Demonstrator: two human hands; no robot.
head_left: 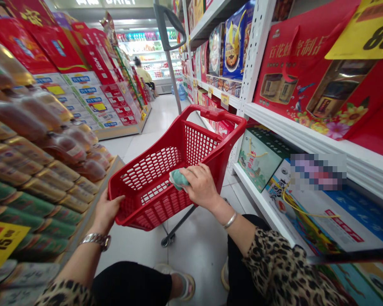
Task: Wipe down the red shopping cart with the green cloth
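A red plastic shopping basket on wheels, with slotted sides, stands tilted in front of me; no goods show inside it. Its grey pull handle sticks up at the far end. My left hand grips the near left corner of the rim, thumb over the edge. Closed round a crumpled green cloth, my right hand is over the near long side. The cloth is at the rim and inner wall; whether it presses on them I cannot tell.
Stacked cans and bottle packs line the left. On the right rises a white shelf with gift boxes. A person sits far down the aisle. The tiled floor runs between displays.
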